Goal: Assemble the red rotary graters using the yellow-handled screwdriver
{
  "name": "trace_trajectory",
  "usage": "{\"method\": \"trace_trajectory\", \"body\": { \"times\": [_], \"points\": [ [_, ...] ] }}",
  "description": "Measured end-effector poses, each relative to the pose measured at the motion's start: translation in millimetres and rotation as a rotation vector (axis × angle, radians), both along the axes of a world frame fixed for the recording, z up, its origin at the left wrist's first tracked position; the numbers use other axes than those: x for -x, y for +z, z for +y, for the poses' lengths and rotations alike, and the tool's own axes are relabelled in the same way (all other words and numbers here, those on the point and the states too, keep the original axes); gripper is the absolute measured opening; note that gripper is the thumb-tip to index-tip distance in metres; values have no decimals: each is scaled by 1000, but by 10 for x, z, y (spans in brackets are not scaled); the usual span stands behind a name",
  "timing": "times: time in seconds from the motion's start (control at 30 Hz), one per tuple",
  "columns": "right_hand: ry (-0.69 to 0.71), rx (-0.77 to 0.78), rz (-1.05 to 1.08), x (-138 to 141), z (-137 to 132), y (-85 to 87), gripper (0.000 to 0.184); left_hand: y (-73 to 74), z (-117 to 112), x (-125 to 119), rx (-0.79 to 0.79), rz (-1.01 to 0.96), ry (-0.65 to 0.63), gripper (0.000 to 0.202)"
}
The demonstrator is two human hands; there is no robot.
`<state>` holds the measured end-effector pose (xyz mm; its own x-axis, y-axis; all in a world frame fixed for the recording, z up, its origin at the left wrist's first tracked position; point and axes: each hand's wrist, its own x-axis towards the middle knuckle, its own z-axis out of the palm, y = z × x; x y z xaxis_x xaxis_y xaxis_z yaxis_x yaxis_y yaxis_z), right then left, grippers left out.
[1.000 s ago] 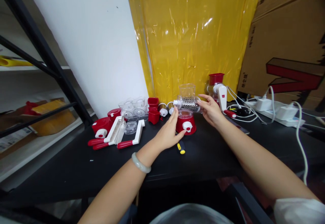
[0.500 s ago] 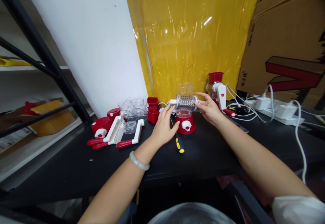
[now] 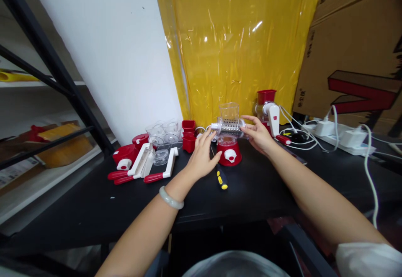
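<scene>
In the head view a rotary grater stands upright on the black table, with a red base (image 3: 230, 153), a white knob and a clear body. A perforated metal drum (image 3: 231, 126) lies sideways in the clear body, below its open hopper (image 3: 229, 110). My right hand (image 3: 257, 134) grips the drum's right end with fingers and thumb. My left hand (image 3: 203, 153) is at the grater's left side, fingertips against the pale shaft end (image 3: 215, 126), thumb beside the red base. Just in front lies a screwdriver (image 3: 222, 180) with a black and yellow handle.
White crank handles (image 3: 143, 164) with red grips, red bases (image 3: 125, 155), clear bodies (image 3: 163, 130) and red pushers (image 3: 189, 137) lie on the left. Another grater (image 3: 266, 105) stands at the back right. Beyond it are a power strip (image 3: 354, 141) and white cables.
Very little differs. Both hands stay at the grater, and its clear body and drum have shifted very slightly to the left in view.
</scene>
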<state>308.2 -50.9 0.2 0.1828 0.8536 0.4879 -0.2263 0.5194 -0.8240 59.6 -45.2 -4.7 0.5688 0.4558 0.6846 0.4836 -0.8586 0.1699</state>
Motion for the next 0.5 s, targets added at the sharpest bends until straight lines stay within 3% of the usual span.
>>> {"method": "trace_trajectory", "body": {
  "times": [0.17,0.3,0.4,0.5],
  "points": [
    [-114,-14,-19,6,28,-29,58,-13,-14,-9,-5,-2,11,64],
    [-116,-31,-16,4,24,-29,66,31,9,12,-15,-5,51,64],
    [-104,-11,-5,3,14,-24,69,131,79,90,-60,-56,138,60],
    [-89,1,19,0,12,-22,70,238,167,222,-77,-79,313,56]
  ]
}}
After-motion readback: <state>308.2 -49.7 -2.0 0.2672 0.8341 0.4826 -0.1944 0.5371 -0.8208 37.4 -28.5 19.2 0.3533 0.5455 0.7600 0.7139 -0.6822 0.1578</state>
